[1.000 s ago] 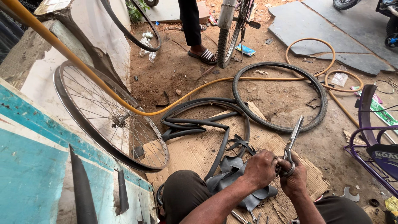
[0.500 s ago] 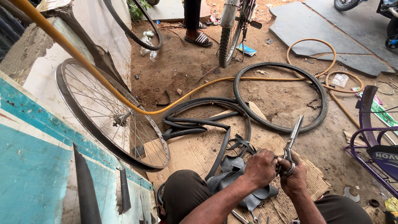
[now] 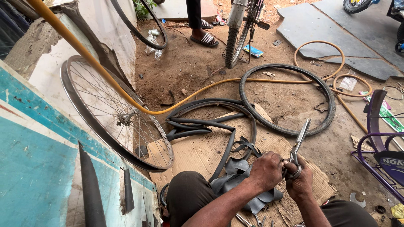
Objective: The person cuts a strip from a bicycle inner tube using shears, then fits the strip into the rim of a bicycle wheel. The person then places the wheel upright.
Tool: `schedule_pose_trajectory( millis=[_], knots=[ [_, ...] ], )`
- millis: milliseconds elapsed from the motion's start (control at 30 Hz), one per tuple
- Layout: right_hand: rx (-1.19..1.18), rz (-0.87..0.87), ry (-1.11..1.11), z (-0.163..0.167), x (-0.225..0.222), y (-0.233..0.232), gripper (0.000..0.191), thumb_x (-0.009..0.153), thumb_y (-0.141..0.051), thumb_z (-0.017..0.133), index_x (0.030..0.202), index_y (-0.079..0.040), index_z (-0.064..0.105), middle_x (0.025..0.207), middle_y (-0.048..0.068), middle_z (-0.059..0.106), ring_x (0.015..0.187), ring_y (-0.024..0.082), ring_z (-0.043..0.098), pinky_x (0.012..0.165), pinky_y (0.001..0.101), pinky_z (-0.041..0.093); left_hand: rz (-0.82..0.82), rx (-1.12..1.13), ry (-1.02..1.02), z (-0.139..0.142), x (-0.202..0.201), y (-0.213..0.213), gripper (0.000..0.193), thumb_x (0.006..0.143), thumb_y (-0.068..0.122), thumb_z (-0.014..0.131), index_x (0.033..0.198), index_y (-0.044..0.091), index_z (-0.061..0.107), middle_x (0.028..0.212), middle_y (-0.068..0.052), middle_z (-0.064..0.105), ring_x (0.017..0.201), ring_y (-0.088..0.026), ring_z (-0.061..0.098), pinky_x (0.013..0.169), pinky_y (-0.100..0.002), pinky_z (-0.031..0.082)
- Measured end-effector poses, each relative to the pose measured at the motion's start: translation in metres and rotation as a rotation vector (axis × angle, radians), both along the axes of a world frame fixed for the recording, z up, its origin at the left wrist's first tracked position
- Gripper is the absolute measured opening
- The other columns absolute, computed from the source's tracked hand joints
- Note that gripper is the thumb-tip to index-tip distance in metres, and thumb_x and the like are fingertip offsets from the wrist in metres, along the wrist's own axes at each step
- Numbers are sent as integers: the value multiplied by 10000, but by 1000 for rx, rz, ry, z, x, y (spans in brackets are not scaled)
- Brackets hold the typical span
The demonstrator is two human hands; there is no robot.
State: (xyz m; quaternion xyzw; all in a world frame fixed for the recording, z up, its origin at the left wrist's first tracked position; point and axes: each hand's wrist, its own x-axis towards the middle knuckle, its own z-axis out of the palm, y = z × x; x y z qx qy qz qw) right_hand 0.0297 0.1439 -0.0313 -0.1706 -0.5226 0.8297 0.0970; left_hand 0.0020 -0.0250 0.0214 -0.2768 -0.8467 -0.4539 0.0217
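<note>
Both forearms come up from the bottom edge and meet low at about 5 o'clock in the view, over a sheet of worn brown cardboard [image 3: 198, 155] spread on the dirt. The right hand [image 3: 301, 180] is curled with its fingers clamped through and around the loops of a pair of grey steel scissors [image 3: 298, 145], whose blades point up and away toward 1 o'clock, drawn together or nearly so. The left hand [image 3: 266, 170] sits just beside it at its 9 o'clock, knuckles up, wrist bent, fingers folded tight on something between the two hands; what it grips cannot be made out. Below both hands lies a crumpled strip of dark grey rubber inner tube [image 3: 244, 185], resting on the cardboard and against the person's knee. A long black limp inner tube [image 3: 202, 124] loops away at 11 o'clock. A black bicycle tyre [image 3: 290, 130] lies flat at 12 o'clock of the hands. A silver spoked wheel [image 3: 113, 113] leans on the wall at 9 o'clock, crossed by a yellow hose [image 3: 101, 73].
</note>
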Motion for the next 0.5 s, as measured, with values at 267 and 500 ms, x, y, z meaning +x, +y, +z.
schedule_pose_trajectory(
  millis=[267, 500],
  knots=[
    [-16, 5, 13, -2, -1, 0, 624, 852, 4, 744, 1439, 52, 537, 959, 62, 676, 812, 149, 709, 708, 258, 613, -11, -8, -19, 1, -1, -1, 187, 1015, 132, 598, 1029, -48, 647, 923, -178, 631, 833, -286, 674, 752, -421, 569],
    [-18, 13, 14, -5, -1, 1, 653, 825, 3, 750, 1439, 54, 532, 977, 99, 700, 801, 171, 719, 697, 266, 616, -13, -8, -54, 2, -1, -1, 171, 1028, 127, 582, 1032, -32, 647, 924, -160, 631, 812, -265, 672, 739, -404, 572]
  ],
)
